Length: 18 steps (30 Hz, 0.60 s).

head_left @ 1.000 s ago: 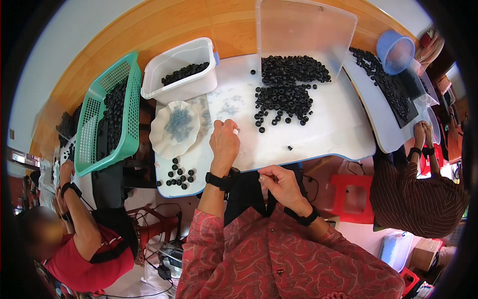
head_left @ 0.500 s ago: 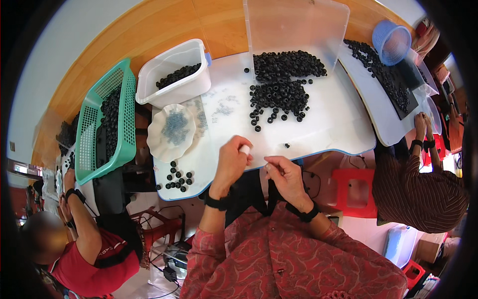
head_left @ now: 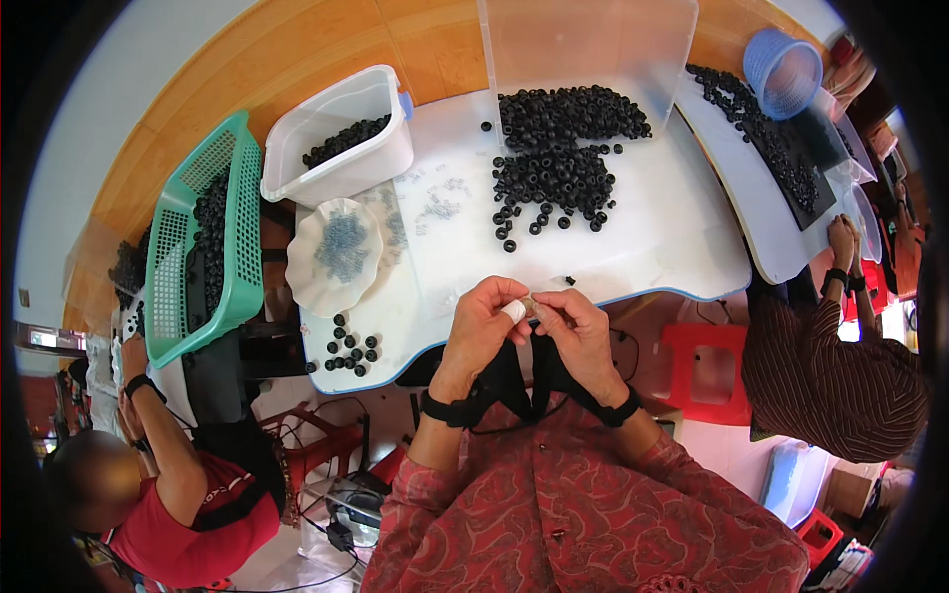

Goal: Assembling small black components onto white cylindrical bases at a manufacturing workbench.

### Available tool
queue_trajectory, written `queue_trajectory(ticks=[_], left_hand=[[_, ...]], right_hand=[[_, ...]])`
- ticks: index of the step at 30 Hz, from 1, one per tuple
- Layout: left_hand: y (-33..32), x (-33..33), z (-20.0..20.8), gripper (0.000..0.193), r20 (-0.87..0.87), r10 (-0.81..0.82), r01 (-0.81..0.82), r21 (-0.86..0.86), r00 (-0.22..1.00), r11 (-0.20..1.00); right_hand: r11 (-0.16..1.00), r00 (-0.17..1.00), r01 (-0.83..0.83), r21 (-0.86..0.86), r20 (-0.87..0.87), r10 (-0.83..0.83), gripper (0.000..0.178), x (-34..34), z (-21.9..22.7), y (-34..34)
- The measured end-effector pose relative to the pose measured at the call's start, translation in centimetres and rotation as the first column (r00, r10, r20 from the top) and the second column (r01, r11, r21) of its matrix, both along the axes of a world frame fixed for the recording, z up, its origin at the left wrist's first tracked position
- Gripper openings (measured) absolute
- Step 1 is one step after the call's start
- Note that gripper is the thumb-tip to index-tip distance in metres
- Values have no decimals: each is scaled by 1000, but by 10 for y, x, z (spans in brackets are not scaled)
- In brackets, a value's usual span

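My left hand [head_left: 482, 331] and my right hand [head_left: 578, 346] meet at the table's front edge, fingertips pinched together. Something small may be between them, but the fingers hide it. White tape [head_left: 514, 311] wraps a finger of my left hand. Just beyond my right hand lies a tiny black piece [head_left: 570, 281]. Farther back spreads a pile of small black ring-shaped parts [head_left: 554, 183]. To the left, a cream scalloped dish [head_left: 304, 272] holds small clear pieces [head_left: 343, 247]. Several black round parts [head_left: 346, 346] sit in front of it.
A clear plastic box [head_left: 593, 44] lies tipped behind the pile. At the back left stand a white bin [head_left: 361, 168] and a green basket [head_left: 247, 232]. A blue basket [head_left: 783, 79] is far right. People sit on both sides; a red stool [head_left: 707, 346] is at right.
My hands have come together; they were apart before. The left moved right and slightly down, and its fingertips now meet those of the right. The view has shifted slightly.
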State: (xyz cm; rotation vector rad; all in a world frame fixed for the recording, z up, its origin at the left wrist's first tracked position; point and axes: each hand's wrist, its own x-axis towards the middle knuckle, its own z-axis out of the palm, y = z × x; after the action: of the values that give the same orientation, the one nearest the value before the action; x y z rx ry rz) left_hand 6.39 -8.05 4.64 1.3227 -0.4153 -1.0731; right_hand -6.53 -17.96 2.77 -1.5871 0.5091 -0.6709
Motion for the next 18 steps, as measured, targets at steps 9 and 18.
queue_trajectory(ticks=[9, 18], left_hand=[[-11, -1, -6, 17, 182, 58, -61, 7, 981, 998], [-32, 12, -6, 38, 888, 59, -270, 74, 455, 960]], right_hand=[[997, 1000, -14, -79, 19, 15, 12, 0, -6, -13], [991, 994, 110, -79, 6, -109, 7, 5, -11, -12]])
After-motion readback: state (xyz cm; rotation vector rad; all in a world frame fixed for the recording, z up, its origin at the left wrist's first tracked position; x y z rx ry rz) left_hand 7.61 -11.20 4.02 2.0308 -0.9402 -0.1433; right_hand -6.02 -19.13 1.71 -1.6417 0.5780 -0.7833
